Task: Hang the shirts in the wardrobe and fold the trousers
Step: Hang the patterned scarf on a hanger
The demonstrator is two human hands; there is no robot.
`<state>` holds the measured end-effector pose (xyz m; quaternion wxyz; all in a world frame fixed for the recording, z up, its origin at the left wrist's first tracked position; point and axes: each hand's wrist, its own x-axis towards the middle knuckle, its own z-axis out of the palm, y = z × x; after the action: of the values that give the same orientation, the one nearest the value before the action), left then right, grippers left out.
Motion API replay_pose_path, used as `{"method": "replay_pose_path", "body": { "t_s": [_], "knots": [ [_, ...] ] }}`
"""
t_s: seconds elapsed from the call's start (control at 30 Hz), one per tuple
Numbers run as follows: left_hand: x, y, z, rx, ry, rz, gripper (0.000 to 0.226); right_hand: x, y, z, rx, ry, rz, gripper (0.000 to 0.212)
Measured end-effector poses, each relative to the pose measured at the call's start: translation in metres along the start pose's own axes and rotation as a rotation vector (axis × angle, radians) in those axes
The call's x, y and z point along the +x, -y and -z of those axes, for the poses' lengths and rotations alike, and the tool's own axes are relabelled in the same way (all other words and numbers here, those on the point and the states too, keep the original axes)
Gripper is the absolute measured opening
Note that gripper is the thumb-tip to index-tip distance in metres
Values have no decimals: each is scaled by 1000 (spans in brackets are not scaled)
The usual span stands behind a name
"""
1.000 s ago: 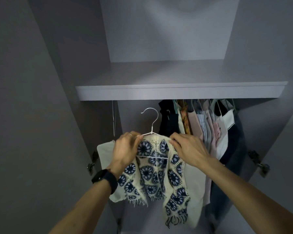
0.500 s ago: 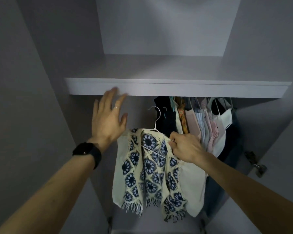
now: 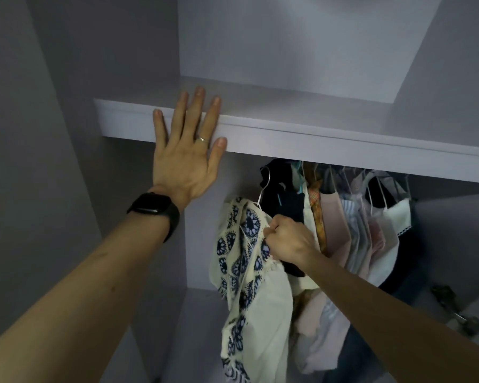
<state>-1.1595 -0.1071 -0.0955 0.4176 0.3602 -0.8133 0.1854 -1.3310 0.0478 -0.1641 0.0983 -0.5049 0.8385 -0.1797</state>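
Observation:
A cream shirt with a dark blue flower pattern [image 3: 248, 269] hangs on a thin white wire hanger [image 3: 263, 189] inside the wardrobe, turned edge-on. My right hand [image 3: 286, 240] grips the shirt's shoulder together with the hanger. The hanger's hook is up under the shelf; the rail is hidden behind the shelf edge. My left hand [image 3: 187, 150], with a ring and a black watch on the wrist, lies flat with straight fingers against the front edge of the wardrobe shelf [image 3: 315, 139].
Several garments [image 3: 357, 225] hang packed together to the right of the shirt: dark, orange-patterned, pink, striped and white ones. The wardrobe's left side wall [image 3: 67, 134] is close. A metal door hinge [image 3: 454, 310] shows at the lower right.
My left hand let go of the shirt and rose to press on the shelf edge. My right hand carried the hanger and shirt deeper in and turned it sideways.

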Motion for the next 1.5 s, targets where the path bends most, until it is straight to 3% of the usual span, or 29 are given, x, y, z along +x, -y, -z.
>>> {"method": "replay_pose_path", "body": {
  "t_s": [0.13, 0.3, 0.7, 0.97, 1.17, 1.27, 1.37, 1.5],
  "knots": [
    [1, 1, -9, -8, -102, -23, 63, 32, 5, -23, 149, -43, -62, 19],
    [2, 2, -20, -5, -242, -25, 62, 64, -2, -42, 151, -95, -98, 18],
    [3, 0, -34, 25, -389, 7, 61, 108, -3, -9, 28, -493, -135, 33],
    [3, -1, -33, 6, -401, 3, 62, 148, 12, 2, -253, -374, -161, 41],
    [4, -3, -34, 3, -416, 8, 62, 140, -3, -8, -109, -345, -168, 43],
    [3, -3, -32, 1, -391, 12, 62, 119, -15, -18, -269, -355, -83, 50],
    [2, -4, -30, -5, -369, 10, 62, 100, -25, -23, -346, -299, 6, 42],
    [1, -4, -30, -16, -348, 29, 62, 99, -23, -13, -371, -261, -87, 28]
  ]
}}
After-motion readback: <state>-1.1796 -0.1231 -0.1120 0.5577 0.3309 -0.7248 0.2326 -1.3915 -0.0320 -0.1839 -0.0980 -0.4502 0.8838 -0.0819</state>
